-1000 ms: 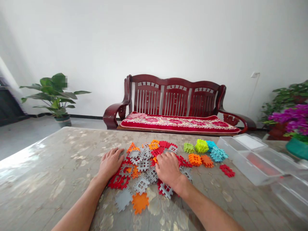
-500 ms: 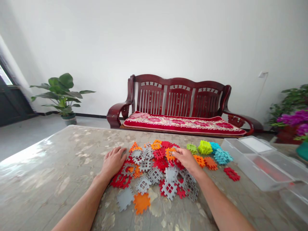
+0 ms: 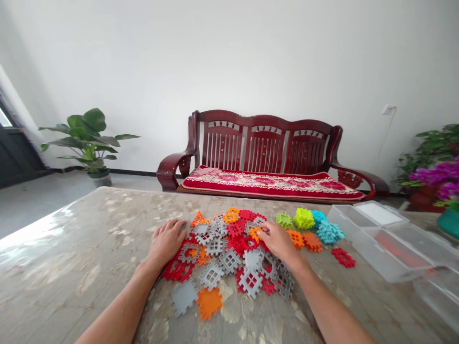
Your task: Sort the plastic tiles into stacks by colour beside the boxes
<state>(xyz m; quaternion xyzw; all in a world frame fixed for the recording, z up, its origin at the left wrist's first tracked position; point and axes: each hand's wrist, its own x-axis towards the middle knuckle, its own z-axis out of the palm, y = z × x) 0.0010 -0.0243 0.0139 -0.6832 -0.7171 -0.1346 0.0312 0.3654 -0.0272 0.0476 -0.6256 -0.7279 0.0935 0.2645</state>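
My right hand (image 3: 278, 239) pinches an orange building tile (image 3: 255, 233) with notched edges, over the right side of a loose pile. Part of that tile is hidden by the fingers. Red and grey notched tiles make up most of the pile, among them a grey window tile (image 3: 230, 260). To the left of the pile, my left hand (image 3: 168, 240) rests palm down on the table, fingers stretched, its fingertips near an orange triangular tile (image 3: 199, 219). Closer to me lie a plain grey tile (image 3: 184, 297) and a plain orange tile (image 3: 209, 304).
Right of the pile stand stacks of lime green tiles (image 3: 304, 218), blue tiles (image 3: 330, 231) and orange tiles (image 3: 311, 242). A red tile stack (image 3: 343, 257) lies nearer the clear plastic box (image 3: 385, 260). Behind the patterned table (image 3: 118, 229) is a wooden bench (image 3: 265, 143).
The orange tile in my right hand has tipped from facing me to a flatter angle and sits slightly lower. My left hand keeps its place on the table. The view has shifted slightly.
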